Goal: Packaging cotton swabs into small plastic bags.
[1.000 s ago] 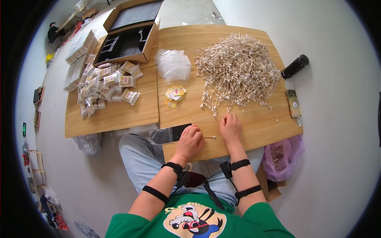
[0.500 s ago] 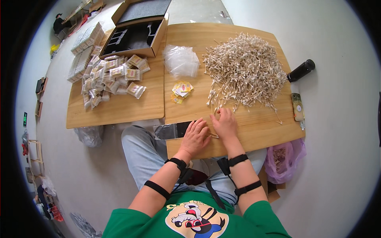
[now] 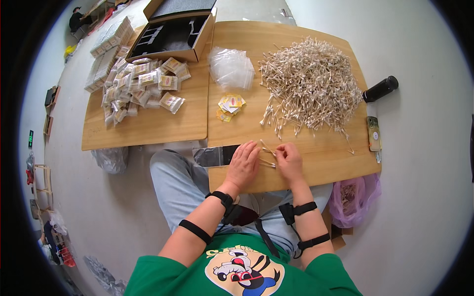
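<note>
Pinched in the right hand (image 3: 289,160), between thumb and forefinger tips: cotton swabs (image 3: 267,147), thin, angled up and to the left, just above or on the front part of the worktop (image 3: 326,160); cannot tell the exact count. Other right fingers curled in. Just left of that, the left hand (image 3: 243,162), palm down near the front edge, fingers nearly straight and close together. Poking out from its right side, toward the right hand: loose swabs (image 3: 268,164); cannot tell whether gripped or merely covered. At the left hand's outer side, a dark strip (image 3: 230,154) in a clear plastic sleeve, reaching out past the worktop's edge.

Farther back, beyond the right hand, a big heap of swabs (image 3: 313,84), with stray ones along its near side. To the left of the heap, clear plastic bags (image 3: 231,69) in a flat stack, and nearer, a small pile of yellow and white cards (image 3: 230,105). Left across the seam, a jumble of filled packets (image 3: 143,86), stacked packets (image 3: 109,42) behind, and beside these an open cardboard box (image 3: 200,44) with a dark lining. At the right edge, a black bottle (image 3: 381,89) and a phone (image 3: 374,135); below, a purple bag (image 3: 353,209).
</note>
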Available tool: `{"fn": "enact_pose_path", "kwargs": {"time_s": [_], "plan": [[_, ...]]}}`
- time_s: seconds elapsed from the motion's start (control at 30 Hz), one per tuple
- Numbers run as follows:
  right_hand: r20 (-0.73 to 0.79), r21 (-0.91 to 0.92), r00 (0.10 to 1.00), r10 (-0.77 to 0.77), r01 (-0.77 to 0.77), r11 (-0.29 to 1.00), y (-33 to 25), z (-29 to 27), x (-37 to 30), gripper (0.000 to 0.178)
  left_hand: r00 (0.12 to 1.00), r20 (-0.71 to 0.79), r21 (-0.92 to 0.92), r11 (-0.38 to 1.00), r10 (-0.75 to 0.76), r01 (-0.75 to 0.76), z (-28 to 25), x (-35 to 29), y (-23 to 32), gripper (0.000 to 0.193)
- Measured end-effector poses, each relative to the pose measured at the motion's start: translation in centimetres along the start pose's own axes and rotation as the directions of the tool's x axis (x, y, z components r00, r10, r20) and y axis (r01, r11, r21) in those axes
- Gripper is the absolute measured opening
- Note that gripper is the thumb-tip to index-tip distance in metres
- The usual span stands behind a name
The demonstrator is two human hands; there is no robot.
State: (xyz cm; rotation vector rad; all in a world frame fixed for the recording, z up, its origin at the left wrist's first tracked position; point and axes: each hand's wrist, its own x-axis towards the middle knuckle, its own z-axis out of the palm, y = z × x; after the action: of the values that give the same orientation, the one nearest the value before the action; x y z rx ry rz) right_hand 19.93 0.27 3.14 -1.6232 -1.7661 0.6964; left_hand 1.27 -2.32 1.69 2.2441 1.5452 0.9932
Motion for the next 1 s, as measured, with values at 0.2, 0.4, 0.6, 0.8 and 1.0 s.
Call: {"fn": "enact_pose_path", "kwargs": {"time_s": [0.2,0.4,0.6,0.8,1.0], "plan": [[-0.082,0.107,0.995,0.048,-0.039,0.993,0.3,-0.6,-0.4,0.011,0.995,0.102,0.105,0.994,0.003,-0.014,0.0,0.1,0.2,0.05],[-0.039,-0.161,0.99,-0.136,0.128,0.979,0.0,0.0,-0.1,0.012,0.976,0.216,0.169,0.984,0.02,-0.057,0.0,0.3,0.3,0.053],[0.026,-0.165,0.989,-0.144,0.146,0.975,-0.4,0.0,-0.1,0.012,0.97,0.238,0.191,0.978,0.039,-0.086,0.1,0.3,0.3,0.053],[0.032,-0.237,0.982,-0.185,0.187,0.953,-0.3,0.1,-0.2,0.009,0.965,0.251,0.263,0.955,0.07,-0.138,0.5,0.1,0.2,0.05],[0.036,-0.231,0.982,-0.185,0.188,0.955,-0.2,0.1,-0.5,0.009,0.964,0.265,0.197,0.976,0.035,-0.09,0.2,0.4,0.5,0.05]]}}
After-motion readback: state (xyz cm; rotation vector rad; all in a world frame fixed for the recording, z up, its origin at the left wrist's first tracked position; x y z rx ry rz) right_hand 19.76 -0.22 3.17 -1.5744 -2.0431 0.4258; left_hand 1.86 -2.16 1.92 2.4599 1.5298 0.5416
